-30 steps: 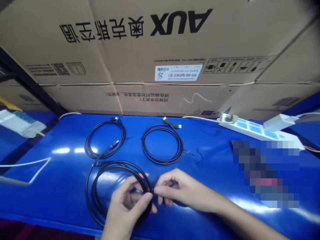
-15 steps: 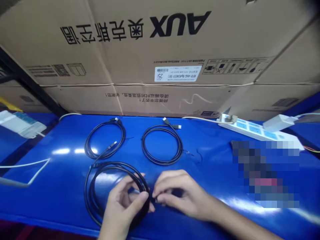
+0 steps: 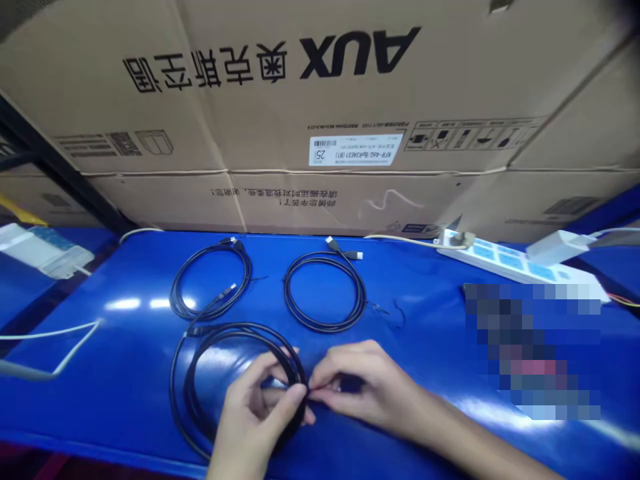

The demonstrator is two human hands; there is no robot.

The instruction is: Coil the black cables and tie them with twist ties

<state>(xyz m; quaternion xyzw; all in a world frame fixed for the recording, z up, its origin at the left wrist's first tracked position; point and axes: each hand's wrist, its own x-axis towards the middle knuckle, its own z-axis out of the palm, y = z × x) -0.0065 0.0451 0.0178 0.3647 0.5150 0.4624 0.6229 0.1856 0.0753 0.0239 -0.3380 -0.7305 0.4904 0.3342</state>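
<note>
A coiled black cable [image 3: 200, 373] lies on the blue table [image 3: 430, 320] near its front edge. My left hand [image 3: 260, 417] is closed round the right side of that coil, fingers wrapped over the strands. My right hand [image 3: 360, 387] pinches a thin dark tie at the same spot, fingertips touching the left hand's. Two more coiled black cables lie farther back: one at the left [image 3: 210, 280], one in the middle [image 3: 325, 290], each with its plugs showing.
Large cardboard boxes [image 3: 320, 113] stand along the back of the table. A white power strip [image 3: 515, 263] with a white adapter [image 3: 555, 245] lies at the back right. A small loose black wire tie [image 3: 397, 310] lies right of the middle coil. A white device [image 3: 43, 248] sits far left.
Both hands have stayed at the right side of the near coil, with only small finger shifts. The right fingertips have closed in tighter against the left hand.
</note>
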